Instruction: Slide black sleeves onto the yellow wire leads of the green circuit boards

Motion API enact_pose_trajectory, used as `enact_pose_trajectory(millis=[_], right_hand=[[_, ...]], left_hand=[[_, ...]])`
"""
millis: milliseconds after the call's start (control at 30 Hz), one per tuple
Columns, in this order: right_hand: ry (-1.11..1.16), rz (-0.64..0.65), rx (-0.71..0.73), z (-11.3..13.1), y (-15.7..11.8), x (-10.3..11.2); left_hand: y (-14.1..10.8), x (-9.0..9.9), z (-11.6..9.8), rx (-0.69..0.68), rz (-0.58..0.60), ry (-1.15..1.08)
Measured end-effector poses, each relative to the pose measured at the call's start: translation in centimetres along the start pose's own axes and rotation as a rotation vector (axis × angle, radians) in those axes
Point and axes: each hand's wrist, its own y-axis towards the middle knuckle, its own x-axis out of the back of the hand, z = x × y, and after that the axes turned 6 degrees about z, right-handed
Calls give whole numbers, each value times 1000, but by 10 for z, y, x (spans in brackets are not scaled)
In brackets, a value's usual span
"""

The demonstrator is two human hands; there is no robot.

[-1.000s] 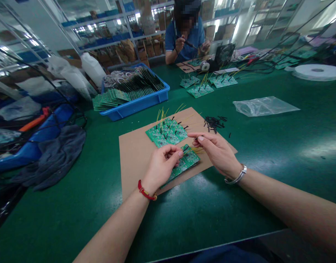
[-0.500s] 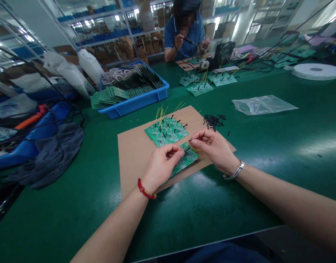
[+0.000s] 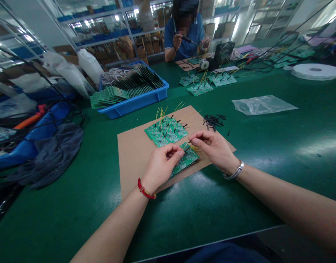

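My left hand (image 3: 161, 167) rests above a green circuit board (image 3: 186, 160), its thumb and forefinger pinching the end of a short black sleeve (image 3: 187, 148). My right hand (image 3: 214, 148) pinches thin yellow wires (image 3: 195, 148) close to the sleeve's other end. The board lies on a brown cardboard sheet (image 3: 135, 160), partly hidden by my left hand. Beyond it lie several joined green circuit boards (image 3: 165, 131) bristling with yellow wires and black sleeves. To the right of the sheet's far corner is a scattered pile of black sleeves (image 3: 212, 121).
A blue crate (image 3: 135, 104) of stacked boards stands at the far left of the green bench (image 3: 74, 223). Further boards (image 3: 199, 88), a plastic bag (image 3: 262, 105) and a white tape roll (image 3: 316, 71) lie ahead. A co-worker (image 3: 184, 44) sits opposite, holding a tool.
My right hand has drawn its fingers together from an extended pose and now pinches the yellow wires, closer to my left hand. The view has shifted slightly.
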Motion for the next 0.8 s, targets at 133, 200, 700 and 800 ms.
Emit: enact_pose_trajectory(millis=[133, 200, 700, 800], right_hand=[[-6, 2, -7, 0, 0, 0], [-7, -7, -4, 1, 0, 1], [-263, 102, 116, 10, -4, 2], [-298, 155, 133, 14, -8, 2]], left_hand=[[0, 0, -2, -2, 1, 4], [-1, 0, -2, 1, -1, 6], [-2, 0, -4, -19, -1, 28], [-2, -1, -3, -29, -16, 14]])
